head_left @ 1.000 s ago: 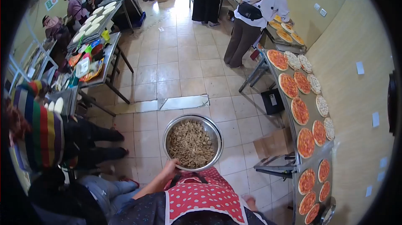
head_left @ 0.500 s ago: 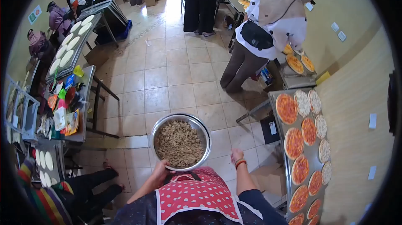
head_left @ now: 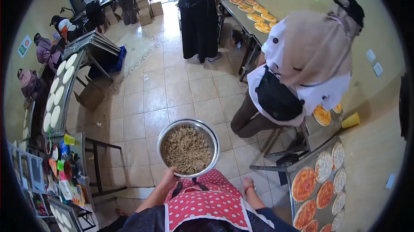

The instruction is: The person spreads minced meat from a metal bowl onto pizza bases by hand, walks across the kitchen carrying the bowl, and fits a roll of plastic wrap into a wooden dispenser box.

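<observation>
Metal bowl [head_left: 214, 147] of crumbled brown filling [head_left: 187, 151] in front of dotted apron [head_left: 207, 208], above tiled floor [head_left: 142, 122]. Left hand [head_left: 169, 179]: fingers closed on near rim. Right hand [head_left: 248, 183]: apart from bowl, seemingly bare; too small to tell how far fingers open. Rightward: surface [head_left: 323, 215] with red-topped, white-topped pizzas [head_left: 303, 183]. Beyond: person [head_left: 317, 50] with black waist bag [head_left: 278, 96].

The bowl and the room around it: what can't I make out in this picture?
All in the head view:
Bowl: its floor, hidden by brown crumbles.
Left hand: the part under the bowl, hidden by it.
Nearest pizzas: cut off by the bottom edge.
Left wall poster: any wording, too small to read.
</observation>
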The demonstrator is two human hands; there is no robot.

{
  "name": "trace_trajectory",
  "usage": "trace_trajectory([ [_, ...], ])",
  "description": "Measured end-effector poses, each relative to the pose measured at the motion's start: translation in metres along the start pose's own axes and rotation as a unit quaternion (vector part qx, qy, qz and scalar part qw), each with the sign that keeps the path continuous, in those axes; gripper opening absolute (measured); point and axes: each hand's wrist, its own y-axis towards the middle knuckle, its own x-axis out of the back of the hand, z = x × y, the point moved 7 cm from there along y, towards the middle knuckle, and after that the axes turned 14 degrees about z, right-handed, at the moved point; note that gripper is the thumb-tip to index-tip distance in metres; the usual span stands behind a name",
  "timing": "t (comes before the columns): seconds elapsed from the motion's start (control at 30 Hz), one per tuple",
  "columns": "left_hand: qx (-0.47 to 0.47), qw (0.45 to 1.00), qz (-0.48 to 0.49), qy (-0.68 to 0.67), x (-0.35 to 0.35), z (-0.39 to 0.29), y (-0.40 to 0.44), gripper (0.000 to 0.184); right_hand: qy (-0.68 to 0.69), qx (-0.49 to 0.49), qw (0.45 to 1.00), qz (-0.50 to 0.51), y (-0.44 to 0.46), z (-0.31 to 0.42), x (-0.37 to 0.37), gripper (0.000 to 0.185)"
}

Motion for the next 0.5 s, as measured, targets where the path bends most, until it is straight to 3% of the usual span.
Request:
trace_trajectory([
  [0.03,0.01,1.0,-0.007,0.006,-0.009,-0.016,0.013,0.016,-0.028,0.034,0.996,0.072,0.033,0.064,-0.008,0.024],
  [0.07,0.019,1.0,-0.011,0.009,-0.02,-0.033,0.026,0.014,-0.051,0.079,0.994,0.048,0.021,0.157,0.002,0.026],
  [0.1,0.026,1.0,-0.014,0.003,-0.035,-0.042,0.035,0.014,-0.041,0.196,0.98,0.012,0.032,0.211,0.004,0.025],
  [0.13,0.032,0.999,-0.005,-0.011,-0.049,-0.059,0.049,0.013,-0.057,0.158,0.985,0.051,0.044,0.269,0.007,0.031],
  [0.23,0.032,0.999,-0.005,-0.005,-0.069,-0.105,0.102,0.012,-0.088,0.245,0.965,0.037,0.072,0.407,0.014,0.035],
  [0.4,0.051,0.997,0.006,0.055,-0.093,-0.179,0.215,0.012,-0.031,0.221,0.974,-0.024,0.156,0.495,0.024,0.045],
  [0.5,0.107,0.988,0.068,0.085,-0.118,-0.218,0.293,0.016,0.05,0.118,0.987,-0.095,0.205,0.505,0.04,0.047],
])
